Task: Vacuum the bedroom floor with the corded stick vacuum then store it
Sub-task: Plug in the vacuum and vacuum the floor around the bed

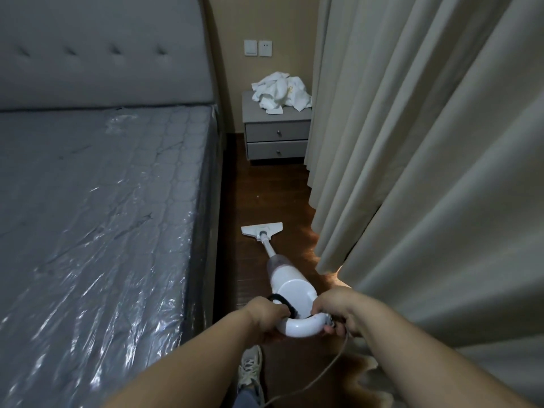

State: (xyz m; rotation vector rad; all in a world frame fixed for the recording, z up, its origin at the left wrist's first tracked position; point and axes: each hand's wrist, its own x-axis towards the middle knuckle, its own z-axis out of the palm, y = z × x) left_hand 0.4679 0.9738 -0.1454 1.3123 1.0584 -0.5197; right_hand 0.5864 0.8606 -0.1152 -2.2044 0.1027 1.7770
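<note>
Between bed [97, 216] and curtain [412, 172], both hands [269, 315] grip the vacuum [290, 285] handle; its trailing cord [323, 375] could snag a shoe [250, 368].

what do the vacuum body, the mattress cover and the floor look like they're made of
Vacuum body: smooth glossy white plastic, by its even sheen. Mattress cover: thin clear plastic film, crinkled and glinting over quilted fabric. Floor: dark brown wood or wood-look planks, slightly shiny; which one I cannot tell.

Left grip [266, 315], right grip [335, 309] curled, arms extended.
</note>
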